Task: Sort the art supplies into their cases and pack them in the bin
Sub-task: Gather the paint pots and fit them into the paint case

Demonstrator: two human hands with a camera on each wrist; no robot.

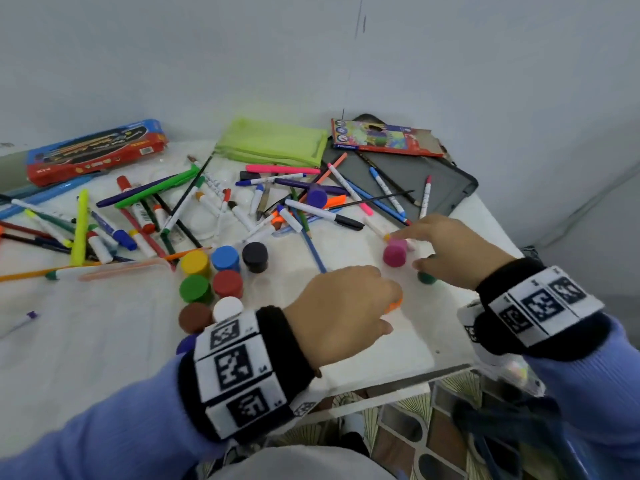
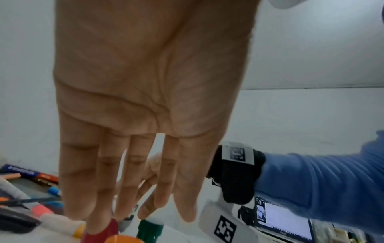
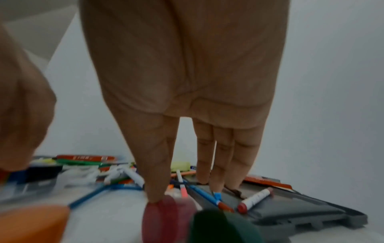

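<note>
The fingers (image 2: 108, 172) of the left hand (image 1: 341, 311) hang straight and relaxed, palm down, over an orange paint pot (image 1: 394, 304) that shows only as a sliver under the hand; whether they touch it cannot be told. The right hand (image 1: 453, 251) has its fingers extended, and its forefinger (image 3: 154, 172) rests on the top of the pink paint pot (image 1: 395, 253), gripping nothing.

At the far left of the white table (image 1: 86, 341) lies a red and blue marker case (image 1: 97, 150). Next to it sprawls a heap of felt pens, markers and pencils (image 1: 166, 209), crossing one another. Nearer the person stands a cluster of paint pots: yellow (image 1: 195, 262), blue (image 1: 225, 258), black (image 1: 255, 256), green (image 1: 195, 288), red (image 1: 227, 284), brown (image 1: 194, 317) and white (image 1: 228, 308), all upright and close together. At the back, in the middle, lies a lime green pouch (image 1: 273, 142). A purple pot (image 1: 317, 196) sits among the pens just beside it. To the right an open grey case (image 1: 446, 188) holds a few pens, with a coloured pencil box (image 1: 381, 137) across its far edge. A dark green pot (image 1: 426, 277) stands by the right hand's thumb, near the table's edge.
</note>
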